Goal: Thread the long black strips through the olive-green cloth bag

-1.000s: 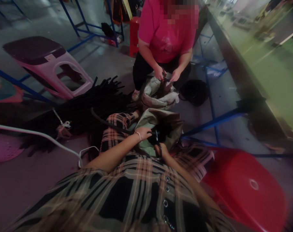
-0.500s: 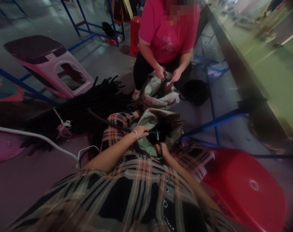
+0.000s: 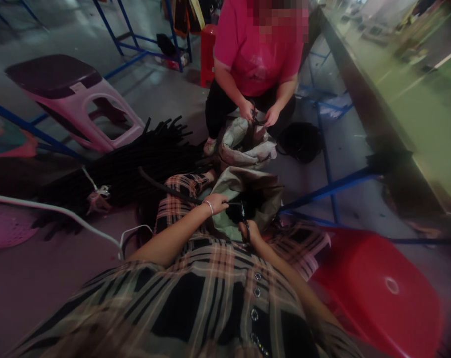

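Observation:
My left hand is closed round a long black foam-like tube, which trails back over my left thigh. The tube's short front end pokes out past my fingers above an open sack. Scissors with black handles are gripped in my right hand, their blades up at the tube's front end. Dark pieces lie inside the sack, too dim to make out singly. A large bundle of similar black tubes lies on the floor to the left.
Opposite me a person in a pink shirt holds scissors and a dark piece over another sack. A red stool stands at right, a pink stool at left. Blue table legs and a white cable are close by.
The tube's rear end has shifted slightly to the right. Both my hands stay in nearly the same place. The other person's hands have moved a little.

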The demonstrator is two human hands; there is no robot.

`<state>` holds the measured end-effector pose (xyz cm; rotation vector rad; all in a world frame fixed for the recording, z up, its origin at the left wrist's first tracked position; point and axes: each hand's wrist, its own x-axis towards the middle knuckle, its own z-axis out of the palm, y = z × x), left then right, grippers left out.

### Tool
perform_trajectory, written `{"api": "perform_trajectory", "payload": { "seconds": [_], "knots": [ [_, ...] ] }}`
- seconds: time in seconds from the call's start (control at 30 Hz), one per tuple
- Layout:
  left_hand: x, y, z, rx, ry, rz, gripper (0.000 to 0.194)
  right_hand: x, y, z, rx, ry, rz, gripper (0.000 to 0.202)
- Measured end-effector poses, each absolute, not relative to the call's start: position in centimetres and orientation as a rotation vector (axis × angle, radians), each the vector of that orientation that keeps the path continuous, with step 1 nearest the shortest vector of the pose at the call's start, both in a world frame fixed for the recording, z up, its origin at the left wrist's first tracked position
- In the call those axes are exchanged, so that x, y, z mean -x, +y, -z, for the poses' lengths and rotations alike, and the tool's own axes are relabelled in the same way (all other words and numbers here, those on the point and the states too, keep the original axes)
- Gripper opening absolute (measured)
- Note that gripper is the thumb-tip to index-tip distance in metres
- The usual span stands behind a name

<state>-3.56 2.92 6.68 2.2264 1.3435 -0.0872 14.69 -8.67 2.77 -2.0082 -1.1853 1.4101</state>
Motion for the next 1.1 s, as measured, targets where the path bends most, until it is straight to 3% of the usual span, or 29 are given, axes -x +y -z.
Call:
{"api": "perform_trajectory", "payload": {
  "seconds": [0.57, 1.1],
  "knots": [
    [3.5, 2.9, -6.6, -2.213, 1.389, 0.047, 0.030, -14.9, -8.5, -2.7, 1.873, -0.955, -1.448, 0.014],
    [2.2, 1.9, -7.6, -2.225, 1.357, 0.014, 0.029, -14.8, -8.7, -2.9, 1.698, -1.225, -1.678, 0.017]
  ]
}}
